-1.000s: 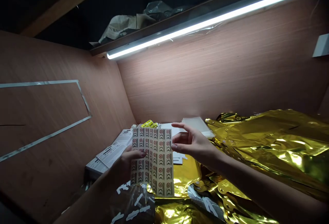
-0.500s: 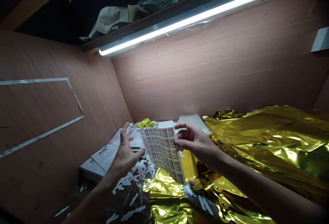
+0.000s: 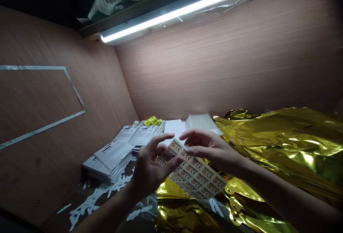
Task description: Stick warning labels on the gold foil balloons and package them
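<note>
Head view: I see left hand (image 3: 148,167) half closed, thumb pressed on front of sticker sheet (image 3: 198,174), fingers curled behind, holding it. Right hand (image 3: 214,151) partly curled, thumb touching sheet's upper edge; cannot tell if it grips. Sheet sits tilted between hands, above gold foil (image 3: 292,140). On left I see stacked printed cards (image 3: 115,154), white paper scraps (image 3: 92,199) near them. Yellow labels (image 3: 152,121) lie at back; light tube (image 3: 187,10) glows overhead.
</note>
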A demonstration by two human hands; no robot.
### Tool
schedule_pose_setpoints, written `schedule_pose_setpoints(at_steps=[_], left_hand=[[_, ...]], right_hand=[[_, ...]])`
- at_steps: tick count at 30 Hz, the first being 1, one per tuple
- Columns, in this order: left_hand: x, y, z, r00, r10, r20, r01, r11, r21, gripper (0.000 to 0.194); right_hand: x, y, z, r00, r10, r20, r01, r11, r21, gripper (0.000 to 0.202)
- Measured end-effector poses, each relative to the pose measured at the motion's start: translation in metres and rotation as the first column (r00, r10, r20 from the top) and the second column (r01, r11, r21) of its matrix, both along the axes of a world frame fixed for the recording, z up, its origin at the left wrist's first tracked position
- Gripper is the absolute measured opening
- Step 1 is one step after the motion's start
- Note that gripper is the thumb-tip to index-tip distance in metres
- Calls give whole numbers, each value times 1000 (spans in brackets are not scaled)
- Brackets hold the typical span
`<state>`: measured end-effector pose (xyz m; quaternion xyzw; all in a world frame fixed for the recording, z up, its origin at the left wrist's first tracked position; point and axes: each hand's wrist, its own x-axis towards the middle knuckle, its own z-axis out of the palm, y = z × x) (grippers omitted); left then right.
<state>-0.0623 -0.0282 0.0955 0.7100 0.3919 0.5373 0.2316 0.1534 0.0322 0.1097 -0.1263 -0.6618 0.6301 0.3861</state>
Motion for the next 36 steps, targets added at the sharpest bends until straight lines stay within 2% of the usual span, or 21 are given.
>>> schedule_pose_setpoints(at_steps=[3, 5, 6, 8, 11, 12, 14, 20, 22, 25, 28, 33, 36], left_hand=[[-3, -1, -4, 1000, 20, 14, -21, 998, 52, 57], [-4, 0, -5, 999, 29, -18, -27, 996, 84, 54], [-4, 0, -5, 999, 31, -40, -27, 995, 98, 51], [-4, 0, -4, 994, 41, -99, -27, 990, 138, 45], [-4, -1, -3, 982, 67, -177, -22, 970, 244, 39], [-5, -1, -2, 978, 76, -193, -19, 960, 278, 37], [-5, -2, -2, 978, 82, -194, -18, 950, 311, 36], [-5, -4, -6, 999, -11, -52, 24, 969, 246, 35], [-6, -4, -6, 998, -59, -36, 66, 971, 230, 43], [-6, -4, -4, 992, -120, -26, 123, 963, 241, 53], [-5, -4, -1, 992, -126, -29, 129, 958, 257, 44], [-5, -6, 3, 993, -110, -42, 117, 959, 258, 30], [-6, -6, 3, 993, -90, -70, 106, 953, 283, 26]], right_hand=[[5, -1, 5, 999, -19, 49, 15, 996, 82, 31], [7, -4, 9, 992, -97, 76, 78, 973, 215, 29], [8, -6, 11, 984, -160, 83, 127, 943, 309, 27], [7, -11, 12, 950, -308, 59, 233, 820, 523, 25], [2, -18, 12, 891, -452, -33, 319, 575, 753, 16], [0, -20, 11, 882, -467, -59, 326, 518, 791, 12], [-3, -23, 9, 876, -476, -84, 330, 462, 823, 6], [-5, -24, 5, 875, -472, -107, 338, 438, 833, 9], [-5, -24, 5, 875, -472, -107, 335, 429, 839, 7], [-6, -25, 5, 885, -456, -91, 317, 448, 836, 6], [-7, -26, 5, 889, -450, -85, 309, 452, 837, 7], [-7, -27, 6, 886, -452, -101, 309, 414, 856, 7], [-8, -27, 6, 882, -463, -91, 312, 427, 849, 8]])
